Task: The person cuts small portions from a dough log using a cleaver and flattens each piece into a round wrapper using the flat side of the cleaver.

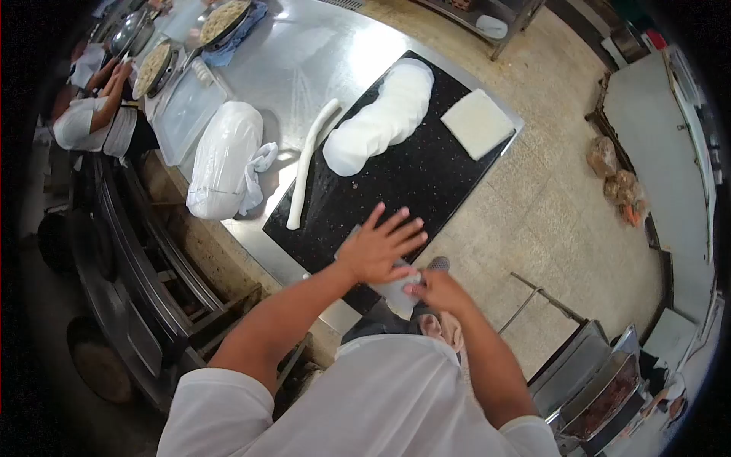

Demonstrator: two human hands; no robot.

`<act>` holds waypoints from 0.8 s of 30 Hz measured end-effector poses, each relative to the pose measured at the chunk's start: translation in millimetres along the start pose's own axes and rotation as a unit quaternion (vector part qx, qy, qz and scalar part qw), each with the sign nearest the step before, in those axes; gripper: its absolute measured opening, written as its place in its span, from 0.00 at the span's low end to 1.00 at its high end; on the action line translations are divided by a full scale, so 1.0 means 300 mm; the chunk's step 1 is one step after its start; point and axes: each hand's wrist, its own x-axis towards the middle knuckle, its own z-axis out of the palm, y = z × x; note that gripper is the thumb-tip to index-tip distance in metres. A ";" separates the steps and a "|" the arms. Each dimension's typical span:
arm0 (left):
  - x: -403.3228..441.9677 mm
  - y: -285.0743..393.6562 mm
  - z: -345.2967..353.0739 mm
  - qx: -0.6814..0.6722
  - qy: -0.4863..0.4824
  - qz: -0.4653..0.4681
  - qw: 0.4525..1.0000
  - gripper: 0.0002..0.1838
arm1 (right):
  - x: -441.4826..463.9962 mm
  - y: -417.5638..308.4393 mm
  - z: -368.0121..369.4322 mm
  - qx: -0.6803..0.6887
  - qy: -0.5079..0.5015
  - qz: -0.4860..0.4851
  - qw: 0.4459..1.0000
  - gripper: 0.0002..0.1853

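Note:
My left hand (384,247) is spread out, palm down, over a wide, flat, greyish cleaver blade (397,291) at the near edge of the black board (411,179). At the blade's right end, my right hand (442,292) is closed; its fingers mostly hide the handle. Whatever lies under the blade is hidden. Ahead on the board, thin round white dough wrappers (381,116) overlap in a long row. A rope of white dough (306,167) lies along the board's left side. At the far right corner sits a square white folded cloth or pad (478,124).
Left of the board, a plastic-wrapped white bundle (226,160) rests on the steel table (304,42). Beyond it are a clear tray (186,114) and pans of pale food (222,21). A co-worker (99,114) stands at the far left. Metal trays (601,388) stand lower right.

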 end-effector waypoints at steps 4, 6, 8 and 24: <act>0.122 -0.089 -0.029 0.040 0.050 -0.018 0.998 0.40 | 0.082 -0.179 -0.222 -0.057 -0.076 0.098 0.991 0.27; 0.115 -0.074 -0.023 0.031 0.056 -0.021 0.998 0.41 | 0.069 -0.036 -0.111 -0.053 -0.017 0.027 0.998 0.28; 0.002 0.005 -0.011 0.013 -0.017 0.053 0.998 0.41 | -0.056 0.010 -0.010 -0.042 0.007 -0.046 0.998 0.31; -0.010 0.015 0.013 -0.036 -0.002 0.090 0.995 0.40 | -0.100 0.005 0.085 -0.155 0.136 -0.057 0.977 0.44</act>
